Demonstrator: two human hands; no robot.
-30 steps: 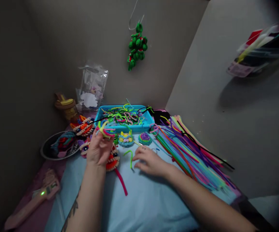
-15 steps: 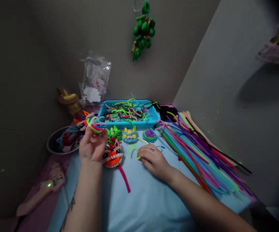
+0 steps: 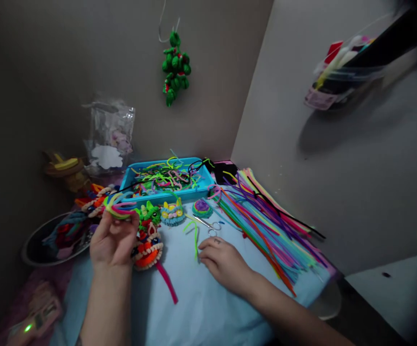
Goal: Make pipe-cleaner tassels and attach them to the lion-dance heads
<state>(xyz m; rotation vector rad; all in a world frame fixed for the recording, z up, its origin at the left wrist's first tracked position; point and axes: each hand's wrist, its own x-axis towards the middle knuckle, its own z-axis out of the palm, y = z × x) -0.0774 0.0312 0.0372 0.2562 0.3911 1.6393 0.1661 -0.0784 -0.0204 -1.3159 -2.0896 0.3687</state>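
Observation:
My left hand [image 3: 111, 240] is raised above the light blue table cover [image 3: 211, 307], its fingers closed on a coiled bundle of multicoloured pipe cleaners [image 3: 119, 207]. My right hand [image 3: 222, 259] rests on the cover with fingers curled, its fingertips at the lower end of a loose green pipe cleaner [image 3: 194, 235]; whether it grips it I cannot make out. Small scissors [image 3: 208, 223] lie just beyond that hand. A finished orange and white pipe-cleaner figure [image 3: 146, 247] with a pink tail [image 3: 167, 288] lies between my hands.
A blue tray [image 3: 165, 180] of pipe-cleaner scraps stands at the back. Small figures [image 3: 172, 214] sit before it. Long pipe cleaners [image 3: 266, 226] fan along the right wall. A dark bowl [image 3: 55, 235] is at left, a green ornament [image 3: 174, 67] hangs above.
The view has swung. My left hand with the bundle has moved left and lower. My right hand has drawn back a little along the green pipe cleaner.

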